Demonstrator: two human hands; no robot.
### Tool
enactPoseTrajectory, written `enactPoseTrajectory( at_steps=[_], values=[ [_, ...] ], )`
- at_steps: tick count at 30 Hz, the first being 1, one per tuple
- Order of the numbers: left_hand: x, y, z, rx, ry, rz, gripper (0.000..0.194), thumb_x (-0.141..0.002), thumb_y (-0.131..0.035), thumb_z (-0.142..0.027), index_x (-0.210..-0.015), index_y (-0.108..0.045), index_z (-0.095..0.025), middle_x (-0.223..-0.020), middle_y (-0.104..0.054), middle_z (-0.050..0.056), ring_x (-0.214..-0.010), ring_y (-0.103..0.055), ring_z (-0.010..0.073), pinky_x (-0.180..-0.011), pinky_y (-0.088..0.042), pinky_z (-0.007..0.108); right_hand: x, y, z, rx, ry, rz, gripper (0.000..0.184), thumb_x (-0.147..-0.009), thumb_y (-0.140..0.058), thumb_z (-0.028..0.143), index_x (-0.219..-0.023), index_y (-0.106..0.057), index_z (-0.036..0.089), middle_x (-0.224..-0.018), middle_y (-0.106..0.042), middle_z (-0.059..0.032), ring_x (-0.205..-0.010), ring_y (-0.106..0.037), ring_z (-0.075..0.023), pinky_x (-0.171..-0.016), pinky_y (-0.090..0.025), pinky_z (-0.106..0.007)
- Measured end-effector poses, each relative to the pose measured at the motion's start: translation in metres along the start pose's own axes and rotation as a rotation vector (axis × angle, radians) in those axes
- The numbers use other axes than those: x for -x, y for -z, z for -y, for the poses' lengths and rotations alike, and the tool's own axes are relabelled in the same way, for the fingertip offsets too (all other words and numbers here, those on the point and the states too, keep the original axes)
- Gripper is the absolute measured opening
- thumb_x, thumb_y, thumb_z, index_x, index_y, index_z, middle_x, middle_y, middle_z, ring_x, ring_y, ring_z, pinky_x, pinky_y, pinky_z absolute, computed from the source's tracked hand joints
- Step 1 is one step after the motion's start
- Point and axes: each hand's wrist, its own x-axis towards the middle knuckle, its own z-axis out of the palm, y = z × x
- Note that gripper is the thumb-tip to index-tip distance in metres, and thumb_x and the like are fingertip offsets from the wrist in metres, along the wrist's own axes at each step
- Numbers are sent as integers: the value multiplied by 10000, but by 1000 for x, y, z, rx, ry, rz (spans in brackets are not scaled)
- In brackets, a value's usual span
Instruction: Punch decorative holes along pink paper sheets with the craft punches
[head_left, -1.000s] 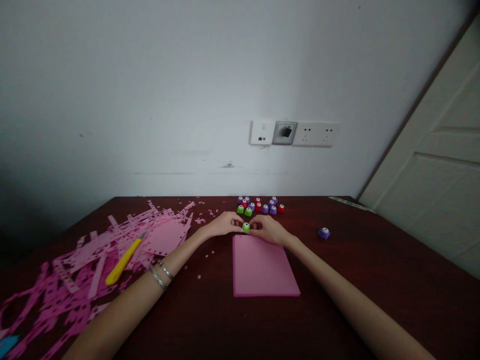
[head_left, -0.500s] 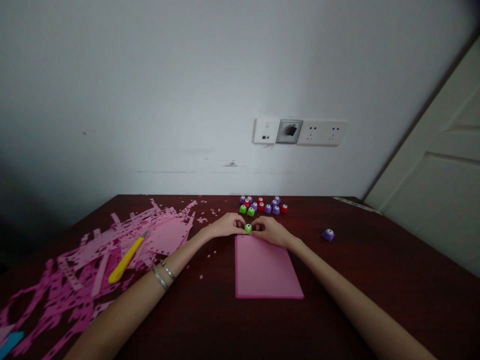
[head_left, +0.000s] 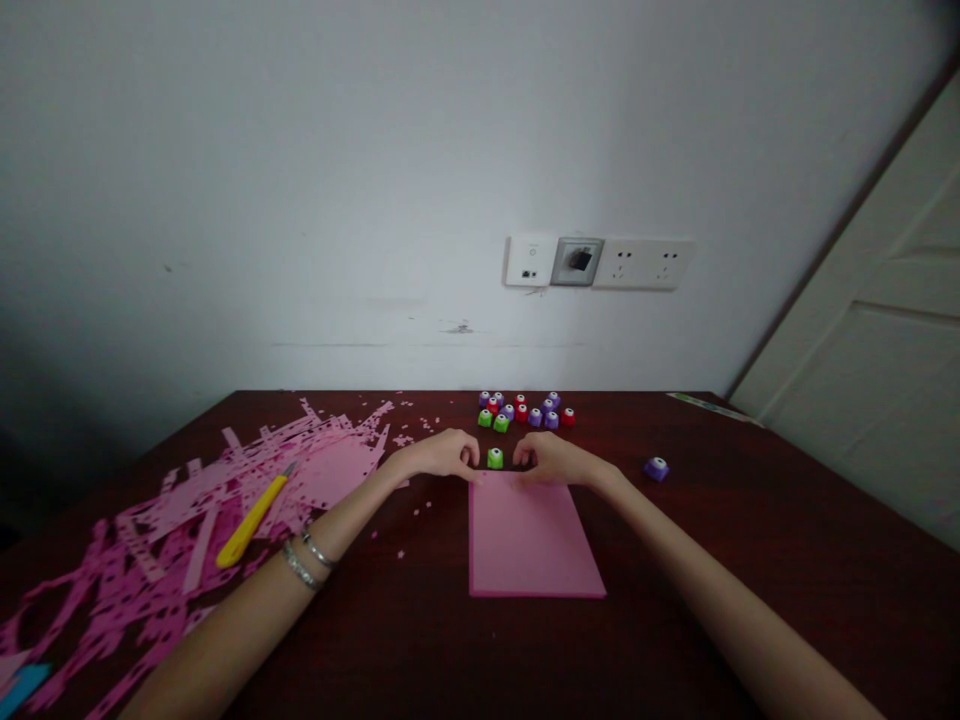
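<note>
A small green craft punch [head_left: 495, 459] with a white top stands at the far edge of a stack of pink paper [head_left: 532, 540]. My left hand [head_left: 448, 455] is just left of the punch, its thumb at the stack's far left corner and its fingers bent and apart from the thumb. On the other side, my right hand [head_left: 555, 460] rests over the far edge of the paper, fingers curved, thumb low on the sheet. Neither hand touches the punch. A small dark hole shows near the paper's far left corner.
Several purple, red and green punches [head_left: 522, 412] cluster by the wall. A lone purple punch [head_left: 657, 468] sits at right. Pink paper scraps [head_left: 142, 560] heap at left, with a yellow utility knife [head_left: 253, 520] on them. Tiny cut-outs [head_left: 405, 440] lie scattered.
Both hands have let go of the green punch and moved apart, the left one leftward and the right one slightly rightward. The punch and the paper stay in place.
</note>
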Motion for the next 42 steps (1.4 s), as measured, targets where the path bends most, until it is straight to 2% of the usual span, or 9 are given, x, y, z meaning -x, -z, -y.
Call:
enactPoseTrajectory(
  at_steps=[11,17,22,27,33,42],
  values=[
    [-4,-8,1,-41,-22,-10,270,-608,-715,-370,-736,-606,-159,-679,-564,-15,-585,-489,106,-504,-315,203,0,-1,6,-15,-16,37,199,-641,-659,292,-762,-623,139,-685,-587,-6,-564,-481,-98,-473,-314,-204],
    [-2,-5,-6,22,-25,6,164,-649,-671,-293,-697,-622,-144,-637,-582,-9,-589,-510,106,-533,-336,204,0,-3,4,-3,22,-4,233,-632,-668,308,-786,-627,138,-732,-598,-16,-611,-496,-110,-512,-341,-205],
    [0,-3,-7,116,-20,8,196,-730,-585,-316,-716,-652,-132,-672,-633,16,-625,-534,112,-577,-356,212,-1,-4,2,-20,17,33,212,-651,-643,312,-777,-635,142,-724,-608,-19,-607,-499,-112,-517,-344,-211],
    [0,-2,-5,143,-25,23,178,-714,-591,-302,-718,-657,-137,-679,-640,12,-635,-544,111,-586,-362,210,-1,-4,1,-32,23,22,227,-637,-646,303,-796,-643,141,-743,-613,-23,-614,-505,-113,-521,-355,-209],
    [0,-3,-3,135,-5,50,141,-680,-600,-269,-710,-661,-146,-663,-635,3,-616,-541,109,-564,-359,200,-3,-5,-3,-117,-2,67,136,-669,-555,197,-734,-653,129,-671,-630,-23,-571,-529,-107,-491,-363,-192],
    [0,-3,-6,132,56,60,180,-676,-557,-287,-707,-656,-140,-655,-620,6,-584,-502,110,-537,-327,209,-5,-6,-7,-151,-41,51,194,-667,-504,181,-724,-678,115,-683,-654,-37,-588,-545,-121,-513,-393,-201]
  ],
)
